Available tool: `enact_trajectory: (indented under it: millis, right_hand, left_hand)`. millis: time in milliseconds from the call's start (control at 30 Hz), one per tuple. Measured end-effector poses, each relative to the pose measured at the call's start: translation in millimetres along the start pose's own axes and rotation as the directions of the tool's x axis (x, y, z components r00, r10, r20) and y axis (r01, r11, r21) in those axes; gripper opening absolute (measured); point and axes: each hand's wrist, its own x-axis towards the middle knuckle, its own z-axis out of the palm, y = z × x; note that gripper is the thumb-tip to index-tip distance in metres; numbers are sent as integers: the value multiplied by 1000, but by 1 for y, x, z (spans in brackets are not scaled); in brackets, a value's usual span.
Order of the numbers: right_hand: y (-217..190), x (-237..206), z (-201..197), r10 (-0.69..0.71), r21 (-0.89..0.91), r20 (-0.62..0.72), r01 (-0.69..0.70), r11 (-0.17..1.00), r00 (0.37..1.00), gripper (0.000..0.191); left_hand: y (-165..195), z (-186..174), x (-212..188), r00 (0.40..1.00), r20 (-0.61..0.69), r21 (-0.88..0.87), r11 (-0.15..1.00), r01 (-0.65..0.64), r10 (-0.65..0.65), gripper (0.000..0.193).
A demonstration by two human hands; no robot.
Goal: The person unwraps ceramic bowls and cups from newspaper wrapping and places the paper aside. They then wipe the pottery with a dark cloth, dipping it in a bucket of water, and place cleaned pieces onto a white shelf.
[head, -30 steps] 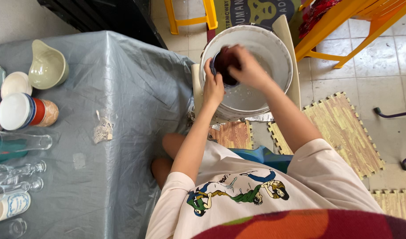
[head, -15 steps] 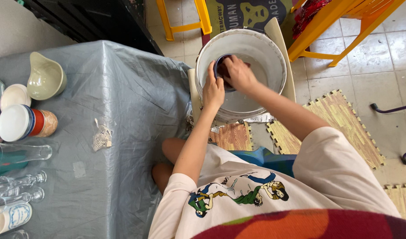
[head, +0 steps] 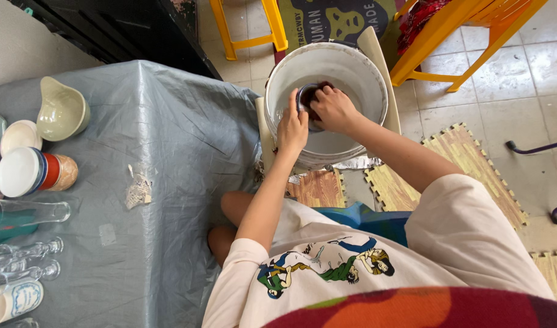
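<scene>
Both my hands reach into a large white bucket [head: 375, 79] that stands on a pale stool in front of me. My left hand [head: 292, 124] grips the side of a small dark cup [head: 307, 95] held over the water in the bucket. My right hand [head: 334, 109] presses a dark maroon cloth or sponge [head: 322, 87] into the cup's mouth. Most of the cup is hidden by my fingers.
On my left is a table under a grey plastic sheet [head: 163, 152]. Its left edge holds a pale green jug [head: 60, 112], white-lidded jars [head: 29, 171], glasses [head: 23, 212] and small glass bottles [head: 23, 261]. Yellow chairs [head: 466, 36] and wood-pattern foam mats [head: 466, 176] lie beyond the bucket.
My hands have sunk lower into the bucket with the cup. My right hand has shifted over the cup's mouth. The view has tilted slightly.
</scene>
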Motion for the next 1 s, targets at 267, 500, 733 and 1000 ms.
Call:
enact_trajectory:
  millis: [267, 500, 733, 1000]
  right_hand:
    - [1, 9, 35, 41, 783, -295, 217, 582, 955, 31]
    - [-5, -1, -20, 53, 81, 311, -82, 993, 949, 30]
    - [-3, -12, -9, 92, 136, -600, -12, 991, 795, 38]
    - [-4, 6, 73, 828, 964, -256, 191, 184, 499, 14]
  left_hand:
    - [-2, -4, 6, 986, -76, -177, 972, -157, 146, 50]
    - [10, -3, 0, 999, 1, -27, 999, -36, 36, 50]
    - [9, 11, 10, 973, -219, -282, 950, -136, 75, 55]
    - [20, 43, 2, 979, -197, -432, 901, -33, -59, 60]
